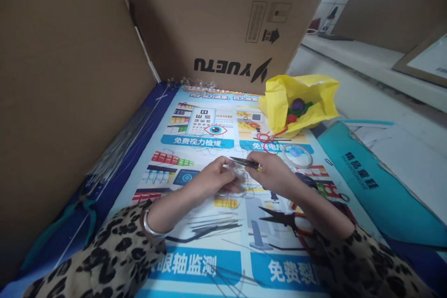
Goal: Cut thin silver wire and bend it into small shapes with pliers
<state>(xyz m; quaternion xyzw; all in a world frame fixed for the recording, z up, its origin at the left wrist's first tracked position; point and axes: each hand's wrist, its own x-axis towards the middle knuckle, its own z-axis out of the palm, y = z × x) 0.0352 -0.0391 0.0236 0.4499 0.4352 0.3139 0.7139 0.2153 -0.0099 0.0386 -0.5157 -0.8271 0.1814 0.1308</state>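
Note:
Over the middle of the printed sheet, my left hand point(223, 176) is closed in a pinch beside my right hand point(272, 171). A fine, pale wire point(248, 190) curves out around the left fingertips, and its exact grip point is too small to see. My right fingers are wrapped round small dark snips point(240, 162), whose slim tip points left across the left fingertips. Below the right forearm lie black-bladed scissors point(279, 218) with orange handles. Straight wires and dark strips point(216, 226) are spread below the left hand.
Cardboard walls point(223, 18) rise behind and at left. A yellow bag point(279, 102) holds coloured yarn balls. A tape roll point(298, 156) lies near my right hand. Teal-handled pliers point(91, 216) and a bundle of straight wires point(118, 142) lie left. A teal box lid point(377, 181) is at right.

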